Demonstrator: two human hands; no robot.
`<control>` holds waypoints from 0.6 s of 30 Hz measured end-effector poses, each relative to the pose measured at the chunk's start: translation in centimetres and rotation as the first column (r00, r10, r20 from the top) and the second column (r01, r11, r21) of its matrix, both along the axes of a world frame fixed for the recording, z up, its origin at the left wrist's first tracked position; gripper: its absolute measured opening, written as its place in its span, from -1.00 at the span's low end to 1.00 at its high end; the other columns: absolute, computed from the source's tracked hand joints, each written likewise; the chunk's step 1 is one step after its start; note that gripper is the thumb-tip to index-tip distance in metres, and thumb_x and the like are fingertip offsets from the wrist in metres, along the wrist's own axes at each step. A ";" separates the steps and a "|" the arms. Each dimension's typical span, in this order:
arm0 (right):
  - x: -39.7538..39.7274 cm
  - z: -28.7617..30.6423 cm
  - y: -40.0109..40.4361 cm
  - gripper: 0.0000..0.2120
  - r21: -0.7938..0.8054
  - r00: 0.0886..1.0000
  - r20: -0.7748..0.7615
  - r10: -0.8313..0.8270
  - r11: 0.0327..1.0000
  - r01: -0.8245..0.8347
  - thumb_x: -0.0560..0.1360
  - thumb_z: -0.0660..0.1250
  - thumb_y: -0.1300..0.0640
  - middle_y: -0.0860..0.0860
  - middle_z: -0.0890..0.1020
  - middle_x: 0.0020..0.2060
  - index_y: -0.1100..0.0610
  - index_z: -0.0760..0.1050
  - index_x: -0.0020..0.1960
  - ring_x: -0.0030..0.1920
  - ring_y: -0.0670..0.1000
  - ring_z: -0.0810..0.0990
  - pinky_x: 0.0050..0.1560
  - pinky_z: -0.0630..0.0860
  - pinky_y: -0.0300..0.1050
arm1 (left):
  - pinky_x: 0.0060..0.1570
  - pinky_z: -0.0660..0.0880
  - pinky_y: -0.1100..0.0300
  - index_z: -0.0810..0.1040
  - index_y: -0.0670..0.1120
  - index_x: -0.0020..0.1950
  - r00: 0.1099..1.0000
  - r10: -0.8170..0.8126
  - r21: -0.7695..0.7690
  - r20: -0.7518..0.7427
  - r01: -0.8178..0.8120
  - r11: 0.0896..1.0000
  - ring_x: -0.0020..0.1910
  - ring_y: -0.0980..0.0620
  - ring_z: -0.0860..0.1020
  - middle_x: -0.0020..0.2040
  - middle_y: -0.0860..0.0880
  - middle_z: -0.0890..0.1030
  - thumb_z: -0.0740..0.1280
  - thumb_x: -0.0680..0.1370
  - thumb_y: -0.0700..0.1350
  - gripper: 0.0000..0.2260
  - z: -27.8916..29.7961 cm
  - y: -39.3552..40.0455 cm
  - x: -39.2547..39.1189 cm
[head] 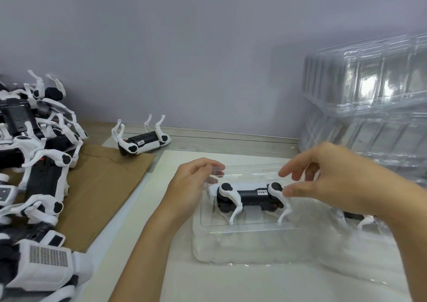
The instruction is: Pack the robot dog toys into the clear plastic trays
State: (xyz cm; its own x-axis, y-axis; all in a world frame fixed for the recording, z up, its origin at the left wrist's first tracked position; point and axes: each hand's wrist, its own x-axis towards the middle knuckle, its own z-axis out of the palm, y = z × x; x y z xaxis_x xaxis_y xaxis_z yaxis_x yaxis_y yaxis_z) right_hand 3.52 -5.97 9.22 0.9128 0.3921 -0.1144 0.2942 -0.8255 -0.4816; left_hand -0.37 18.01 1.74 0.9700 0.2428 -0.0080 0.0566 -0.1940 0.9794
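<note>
A stack of clear trays point(369, 107) stands at the surface's point(231, 140) right. The left hand point(191, 181) pinches the front tray's point(242, 244) edge; the right hand point(323, 177) hovers with relaxed fingers, empty, over the robot dog point(250, 196) lying inside.

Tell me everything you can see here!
dog: one, black and white, in the tray
tray: one, clear, on the white sheet
lone dog: one, black and white, upside down by the wall
dog pile: many, black and white, far left
cardboard: one, brown, under the pile
tray stack: many, clear, right
left hand: pinches the tray's edge
right hand: fingers curled over the dog
</note>
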 end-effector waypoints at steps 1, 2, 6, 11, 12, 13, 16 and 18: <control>-0.1 -0.1 0.1 -0.73 -0.027 1.000 -0.019 -0.006 1.000 0.006 0.28 0.54 -0.25 -0.24 0.58 -0.17 -0.28 0.61 -0.06 -0.16 -0.25 0.55 -0.20 0.40 -0.30 | 0.14 0.50 0.07 0.68 -0.10 -0.02 1.000 0.002 0.002 -0.001 -0.002 1.000 0.03 -0.09 0.63 -0.08 0.01 0.71 0.14 0.64 -0.25 -0.70 0.0 0.0 0.0; -0.1 -0.2 0.3 -0.68 -0.046 0.999 -0.031 -0.011 0.999 0.009 0.24 0.54 -0.28 -0.24 0.55 -0.13 -0.29 0.59 -0.04 -0.14 -0.23 0.54 -0.19 0.39 -0.28 | 0.16 0.49 0.05 0.68 -0.10 -0.02 1.000 0.003 0.004 -0.003 -0.003 1.000 0.03 -0.10 0.63 -0.07 0.00 0.71 0.15 0.64 -0.25 -0.70 0.0 0.0 0.0; -0.3 -0.8 1.3 -0.67 -0.093 0.999 0.000 -0.032 0.995 0.032 0.21 0.56 -0.30 -0.21 0.48 -0.11 -0.28 0.57 -0.09 -0.16 -0.21 0.49 -0.30 0.32 -0.30 | 0.16 0.48 0.04 0.68 -0.10 -0.01 1.000 0.005 0.005 -0.004 -0.005 1.000 0.03 -0.09 0.63 -0.07 -0.01 0.71 0.15 0.64 -0.25 -0.70 0.0 0.0 0.0; -0.5 -0.9 1.8 -0.77 -0.116 0.999 0.030 -0.027 0.993 0.030 0.28 0.58 -0.17 -0.22 0.47 -0.13 -0.25 0.56 -0.18 -0.21 -0.21 0.46 -0.36 0.28 -0.29 | 0.15 0.49 0.05 0.69 -0.08 -0.02 1.000 0.003 0.012 -0.006 -0.003 1.000 0.02 -0.07 0.64 -0.08 0.01 0.71 0.15 0.64 -0.24 -0.70 0.0 0.0 0.0; -0.5 -0.9 1.8 -0.79 -0.117 0.999 0.035 -0.025 0.993 0.029 0.29 0.58 -0.16 -0.22 0.47 -0.13 -0.25 0.56 -0.18 -0.22 -0.20 0.46 -0.37 0.28 -0.29 | 0.17 0.49 0.03 0.69 -0.08 -0.02 1.000 0.003 0.014 -0.005 -0.002 1.000 0.02 -0.08 0.64 -0.07 0.01 0.71 0.15 0.64 -0.24 -0.70 0.0 0.0 0.0; -0.6 -0.9 1.8 -0.80 -0.114 0.999 0.038 -0.027 0.993 0.031 0.30 0.58 -0.15 -0.21 0.47 -0.13 -0.24 0.57 -0.19 -0.22 -0.19 0.47 -0.37 0.28 -0.29 | 0.17 0.48 0.01 0.69 -0.08 -0.02 1.000 0.003 0.011 -0.004 -0.003 1.000 0.02 -0.09 0.64 -0.07 0.00 0.71 0.15 0.64 -0.24 -0.70 -0.1 0.0 0.0; -0.6 -0.9 1.9 -0.82 -0.084 0.998 0.035 -0.050 0.995 0.052 0.30 0.58 -0.15 -0.20 0.49 -0.15 -0.21 0.59 -0.22 -0.21 -0.17 0.50 -0.37 0.30 -0.28 | 0.17 0.49 0.03 0.69 -0.07 -0.04 1.000 0.006 0.003 0.000 -0.006 1.000 0.02 -0.09 0.63 -0.08 0.01 0.71 0.15 0.64 -0.24 -0.69 -0.1 0.0 0.0; -0.6 -0.9 1.9 -0.82 -0.069 0.998 0.029 -0.060 0.996 0.062 0.29 0.58 -0.16 -0.19 0.49 -0.15 -0.20 0.60 -0.22 -0.21 -0.17 0.50 -0.37 0.31 -0.27 | 0.14 0.49 0.07 0.69 -0.07 -0.04 1.000 0.000 0.002 0.002 0.000 1.000 0.02 -0.07 0.64 -0.07 0.01 0.71 0.15 0.64 -0.24 -0.69 -0.2 0.0 0.1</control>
